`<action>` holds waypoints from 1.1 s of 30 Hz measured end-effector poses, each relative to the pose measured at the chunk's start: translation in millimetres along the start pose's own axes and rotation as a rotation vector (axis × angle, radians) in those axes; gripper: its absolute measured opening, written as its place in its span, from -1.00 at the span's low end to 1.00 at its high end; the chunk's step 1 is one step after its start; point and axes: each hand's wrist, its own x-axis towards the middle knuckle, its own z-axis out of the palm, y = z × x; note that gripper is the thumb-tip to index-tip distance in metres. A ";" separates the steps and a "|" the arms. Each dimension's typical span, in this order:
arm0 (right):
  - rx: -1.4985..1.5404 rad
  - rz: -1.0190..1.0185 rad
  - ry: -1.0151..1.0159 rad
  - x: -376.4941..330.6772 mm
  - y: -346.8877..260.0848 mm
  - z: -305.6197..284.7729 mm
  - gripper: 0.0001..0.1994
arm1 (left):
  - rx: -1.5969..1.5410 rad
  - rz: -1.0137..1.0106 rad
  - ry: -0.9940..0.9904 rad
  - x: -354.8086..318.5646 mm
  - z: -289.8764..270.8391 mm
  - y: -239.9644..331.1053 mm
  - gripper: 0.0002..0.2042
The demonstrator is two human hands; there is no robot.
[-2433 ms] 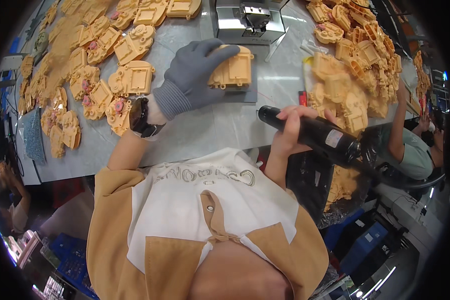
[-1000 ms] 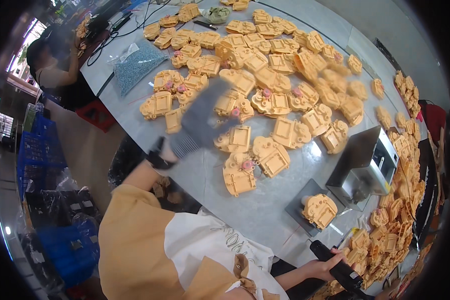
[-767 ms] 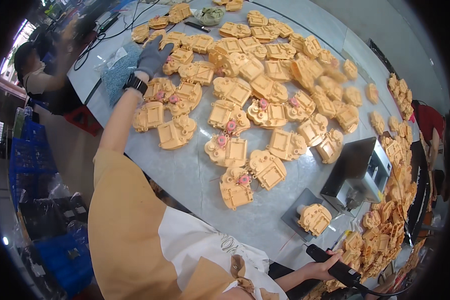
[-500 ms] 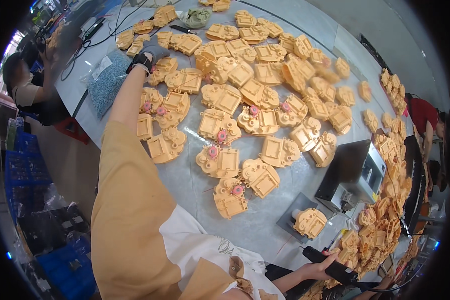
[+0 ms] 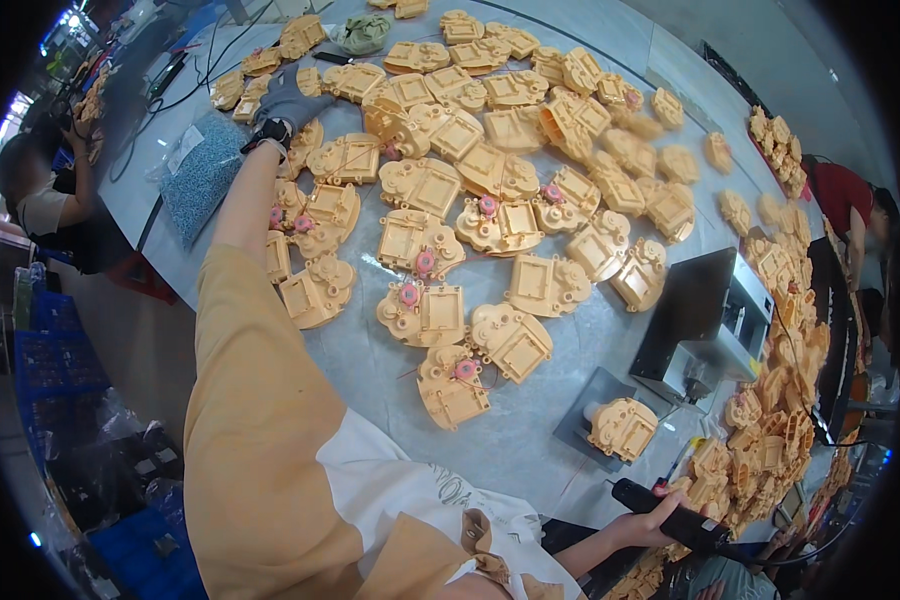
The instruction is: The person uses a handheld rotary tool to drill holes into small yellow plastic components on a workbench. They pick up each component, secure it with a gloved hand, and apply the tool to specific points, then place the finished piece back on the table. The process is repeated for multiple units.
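Since half a second ago the left arm has stretched further out, and the gloved left hand (image 5: 288,100) now lies on the far rows of tan moulded housings (image 5: 422,243) rather than beside them. Its fingers curl down over one housing (image 5: 308,92) at the far left edge of the spread; whether they have closed on it or only rest there cannot be told, as the glove hides the tips. That housing lies well beyond the grey press block (image 5: 705,325), across the whole field of parts, just past the bag of blue-grey pellets (image 5: 198,172).

The right hand (image 5: 648,520) is clenched around a black power driver (image 5: 682,522), near the block and just this side of the single housing on the dark pad (image 5: 622,428).

To lift the far piece cleanly, I judge it best to grip its outer edges and raise it straight up, clear of the neighbours overlapping it, while keeping the driver low and off the pale surface (image 5: 530,440)
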 end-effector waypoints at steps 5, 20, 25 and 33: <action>0.017 -0.004 -0.042 -0.3 6.0 0.7 -0.89 | -0.080 -0.043 -0.067 16.5 12.2 -11.1 -0.27; 0.060 -0.001 -0.124 5.8 22.2 -13.4 -0.92 | -1.255 0.710 -0.204 -205.8 -161.6 76.0 -0.31; 0.099 0.001 -0.094 -1.6 3.3 1.2 -0.46 | -1.565 0.456 -0.705 -259.2 -181.6 105.4 -0.25; 0.150 0.014 -0.111 -2.7 2.1 -2.5 -0.46 | -0.972 1.080 0.127 -291.4 -166.6 140.3 -0.24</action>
